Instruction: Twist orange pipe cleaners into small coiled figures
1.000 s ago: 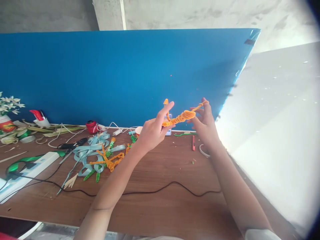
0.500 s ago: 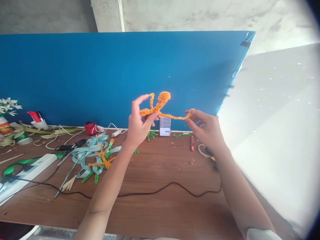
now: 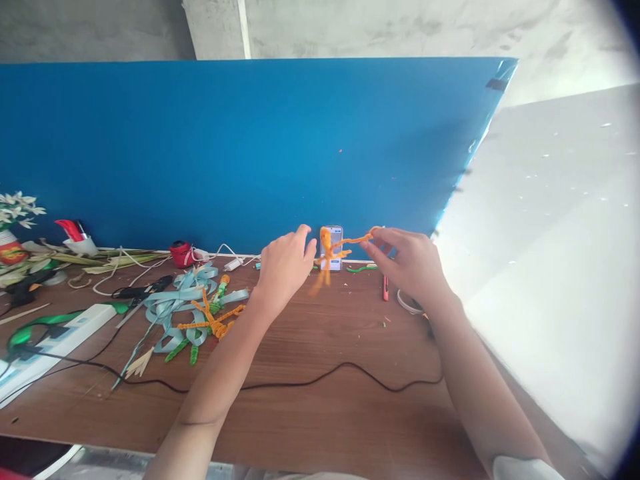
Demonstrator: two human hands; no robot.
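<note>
Phone half-hidden behind orange figure, right fingers pinching its limb, left fingers released, ribbons leftward

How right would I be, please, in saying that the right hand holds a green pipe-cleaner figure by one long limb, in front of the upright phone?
The colour is wrong: in the head view, the pipe-cleaner figure is orange, not green. The rest stands: the right hand holds it by one long limb, in front of the upright phone.
</note>
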